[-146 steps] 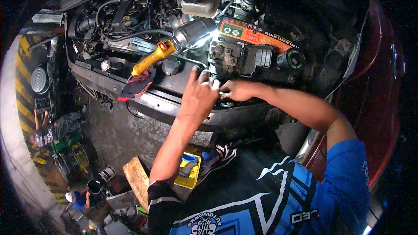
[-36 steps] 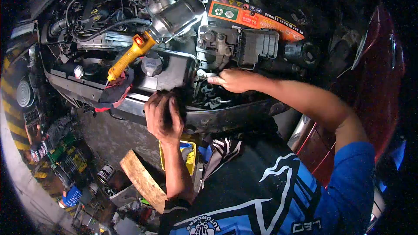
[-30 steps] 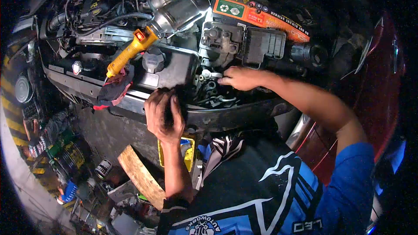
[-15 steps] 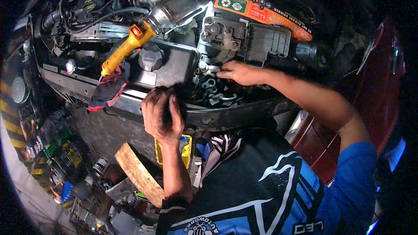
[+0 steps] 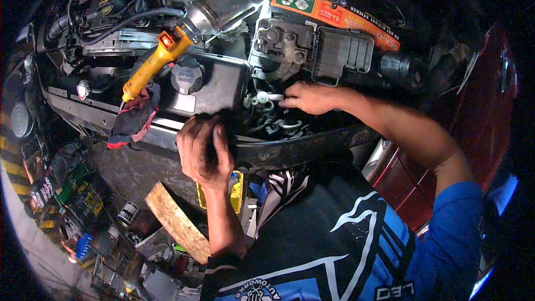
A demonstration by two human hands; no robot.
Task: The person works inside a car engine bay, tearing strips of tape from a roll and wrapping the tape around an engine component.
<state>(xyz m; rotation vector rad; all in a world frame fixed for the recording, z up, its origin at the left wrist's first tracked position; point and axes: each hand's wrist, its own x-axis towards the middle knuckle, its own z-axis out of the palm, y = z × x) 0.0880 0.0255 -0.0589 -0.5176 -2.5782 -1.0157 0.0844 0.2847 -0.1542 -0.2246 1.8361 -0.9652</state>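
Observation:
My right hand (image 5: 315, 98) reaches into the engine bay, its fingers pressed together at the end of a small metal fitting (image 5: 270, 96), below the grey fuse box (image 5: 284, 44). The thumb and fingertips pinch at the fitting's right end. My left hand (image 5: 205, 149) rests at the front crossmember (image 5: 273, 153), fingers curled around something dark that I cannot make out in the shadow. Behind that hand lies the black reservoir (image 5: 220, 86) with its round cap (image 5: 188, 76). Metal pipe ends (image 5: 287, 125) show just in front of my right hand.
A yellow-handled work lamp (image 5: 150, 72) lies across the engine bay, its handle over a red and black cloth (image 5: 132, 121). An orange-labelled battery (image 5: 334, 14) stands behind the open fuse cover (image 5: 343, 53). Below are a yellow tray (image 5: 238, 192), a wooden board (image 5: 175, 220) and people at the left.
Both hands were together by the pipes at first; my left hand has since moved left to the crossmember. My right hand has stayed near the fitting. The view has shifted slightly.

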